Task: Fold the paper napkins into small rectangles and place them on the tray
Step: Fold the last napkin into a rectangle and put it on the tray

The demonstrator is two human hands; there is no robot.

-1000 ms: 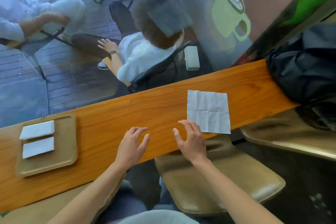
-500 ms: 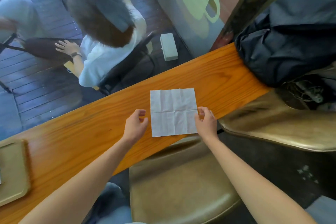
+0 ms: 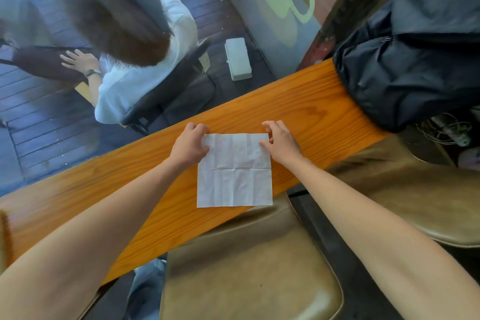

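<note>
Head view: white paper napkin (image 3: pixel 233 171) lies unfolded and flat on the wooden counter (image 3: pixel 298 109), crease lines showing as a cross through its middle. Its near edge sits right at the counter's near edge, the near right corner seeming to reach slightly past it over the tan stool seat (image 3: pixel 249 267) below. Left hand (image 3: pixel 191 145) is at the napkin's far left corner, fingers curled and pinching that corner. Right hand (image 3: pixel 281 141) is at the far right corner, fingers curled and closed on that corner too, thumb on the paper. Both forearms come in from the bottom of frame, one on each side of the napkin. Far edge of the napkin is straight between the two hands, with a strip of bare counter beyond it up to the glass. Open counter runs well to the left of the left hand. To the right, bare wood continues a short way until a black bag (image 3: pixel 415 60) sits on the counter end, well apart from the napkin. A second tan seat (image 3: pixel 415 184) is at right, below the counter. The tray is out of frame.
</note>
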